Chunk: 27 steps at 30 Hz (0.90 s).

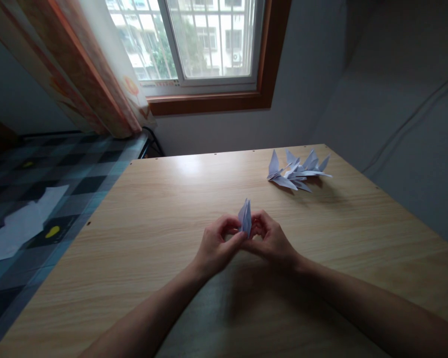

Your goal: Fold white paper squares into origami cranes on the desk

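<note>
A small piece of folded white paper [245,217] stands upright between my two hands, its pointed tips upward. My left hand [221,242] pinches it from the left, thumb at its lower edge. From the right, my right hand [272,239] closes on the same paper with curled fingers, partly hidden behind it. Both hands are just above the wooden table [160,209]. Beyond them, to the right, lies a cluster of folded white paper cranes [298,171] with pointed wings, overlapping one another.
To the left, white paper sheets [26,223] lie on a checkered bed cover [93,169]. A window [209,44] and an orange patterned curtain [93,74] are at the back. The wall [403,144] runs along the table's right side, with a cable [406,122] on it.
</note>
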Each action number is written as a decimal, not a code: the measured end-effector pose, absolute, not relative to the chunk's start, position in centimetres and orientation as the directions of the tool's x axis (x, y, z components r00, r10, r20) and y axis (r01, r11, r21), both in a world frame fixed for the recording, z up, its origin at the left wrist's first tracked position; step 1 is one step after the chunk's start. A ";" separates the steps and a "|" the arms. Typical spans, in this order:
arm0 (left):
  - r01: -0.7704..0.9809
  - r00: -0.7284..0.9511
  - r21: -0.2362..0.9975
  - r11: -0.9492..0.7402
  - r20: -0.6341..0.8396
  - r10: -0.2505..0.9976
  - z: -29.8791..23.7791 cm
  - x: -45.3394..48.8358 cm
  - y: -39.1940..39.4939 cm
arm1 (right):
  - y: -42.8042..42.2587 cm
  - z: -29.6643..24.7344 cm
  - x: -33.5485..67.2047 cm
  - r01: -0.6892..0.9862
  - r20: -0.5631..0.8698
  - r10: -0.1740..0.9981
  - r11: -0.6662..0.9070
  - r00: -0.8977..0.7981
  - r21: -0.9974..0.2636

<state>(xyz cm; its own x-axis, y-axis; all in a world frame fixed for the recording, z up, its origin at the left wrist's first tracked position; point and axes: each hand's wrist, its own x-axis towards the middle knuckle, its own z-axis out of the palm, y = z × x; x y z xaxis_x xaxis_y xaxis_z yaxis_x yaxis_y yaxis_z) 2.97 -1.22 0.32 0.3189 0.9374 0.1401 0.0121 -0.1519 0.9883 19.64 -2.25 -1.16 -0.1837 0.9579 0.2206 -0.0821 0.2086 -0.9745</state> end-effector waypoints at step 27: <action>-0.118 0.082 0.987 -0.111 0.121 0.989 0.2 3.1 -0.7 | -1.7 -1.5 19.7 -0.232 0.115 0.991 0.097 -0.067 -0.968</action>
